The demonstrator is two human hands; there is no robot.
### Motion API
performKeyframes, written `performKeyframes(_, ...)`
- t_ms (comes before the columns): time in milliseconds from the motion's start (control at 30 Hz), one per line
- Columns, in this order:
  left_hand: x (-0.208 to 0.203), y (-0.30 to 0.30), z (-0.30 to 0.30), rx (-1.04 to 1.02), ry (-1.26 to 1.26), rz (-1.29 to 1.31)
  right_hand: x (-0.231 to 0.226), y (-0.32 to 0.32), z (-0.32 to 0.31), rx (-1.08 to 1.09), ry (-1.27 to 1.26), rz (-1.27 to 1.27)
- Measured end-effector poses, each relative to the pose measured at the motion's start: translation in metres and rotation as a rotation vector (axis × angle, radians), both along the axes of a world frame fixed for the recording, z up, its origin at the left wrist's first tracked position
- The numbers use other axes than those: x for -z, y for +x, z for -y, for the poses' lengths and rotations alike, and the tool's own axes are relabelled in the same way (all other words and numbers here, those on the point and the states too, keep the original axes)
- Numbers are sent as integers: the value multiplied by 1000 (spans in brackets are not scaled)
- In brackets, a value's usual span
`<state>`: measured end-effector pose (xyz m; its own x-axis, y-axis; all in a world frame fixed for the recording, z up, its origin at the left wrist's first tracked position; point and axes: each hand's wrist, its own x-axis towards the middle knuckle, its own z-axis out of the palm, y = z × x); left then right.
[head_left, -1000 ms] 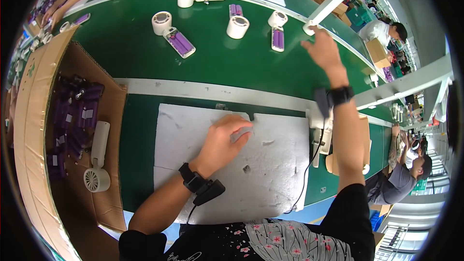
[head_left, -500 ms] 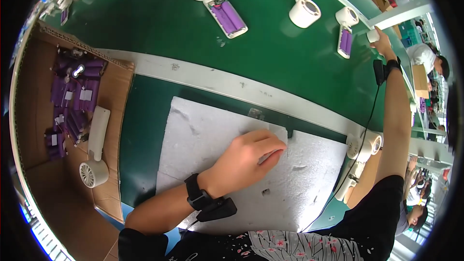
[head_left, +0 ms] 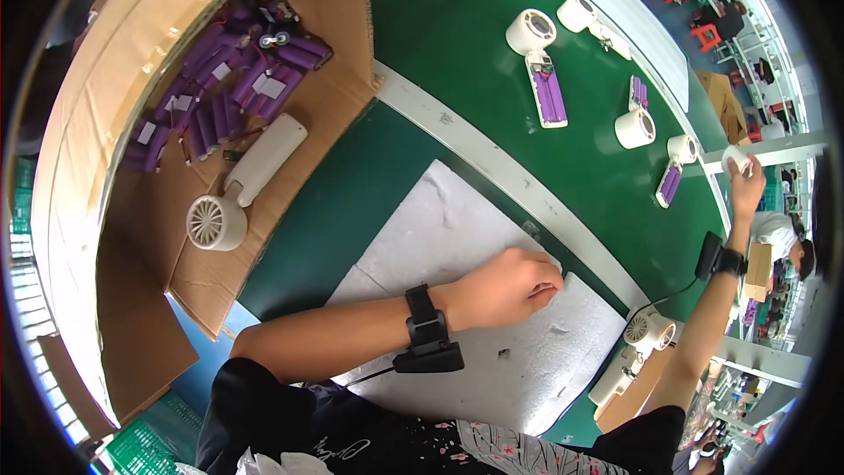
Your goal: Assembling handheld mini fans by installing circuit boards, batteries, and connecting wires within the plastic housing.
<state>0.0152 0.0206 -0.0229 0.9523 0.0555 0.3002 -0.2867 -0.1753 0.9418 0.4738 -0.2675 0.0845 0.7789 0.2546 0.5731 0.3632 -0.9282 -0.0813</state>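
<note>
My left hand (head_left: 519, 288) rests over a white foam board (head_left: 422, 220), its fingers curled in and nothing visible between them. At far right, my outstretched right hand (head_left: 747, 186) grips a white handheld fan (head_left: 736, 158); only its round head shows, past the belt's far edge. Nearest to that hand on the green belt lies an opened fan (head_left: 670, 178) with purple battery cells in its handle. Farther left are another opened fan (head_left: 547, 92), one partly turned away (head_left: 635, 127), and a fan (head_left: 578, 14) at the back.
A cardboard box (head_left: 343, 26) on the left holds purple battery packs (head_left: 215, 79) and a white fan (head_left: 217, 222). More white fans (head_left: 646, 334) sit by a carton at right. A metal rail (head_left: 492, 154) borders the belt. A cable runs from my right wristband.
My view has swung left, so the box fills more of it. My right hand has lifted the white fan away from the belt's edge. My left hand stays curled over the foam board.
</note>
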Motion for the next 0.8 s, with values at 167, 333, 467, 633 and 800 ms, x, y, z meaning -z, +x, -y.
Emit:
performKeyframes(167,-1,-4,-4,0,15,14,-75,-238,-178,-662,280,-647)
performKeyframes(333,0,1,-2,93,66,15,-26,-360,-282,-1206,-91,-698)
performKeyframes(467,18,-2,12,64,-333,68,7,-401,-336,-1220,-216,-803)
performKeyframes(633,33,0,15,3,81,119,31,-411,-359,-1337,-236,-773)
performKeyframes(800,7,-2,8,19,-19,20,39,-383,-353,-1505,66,-541)
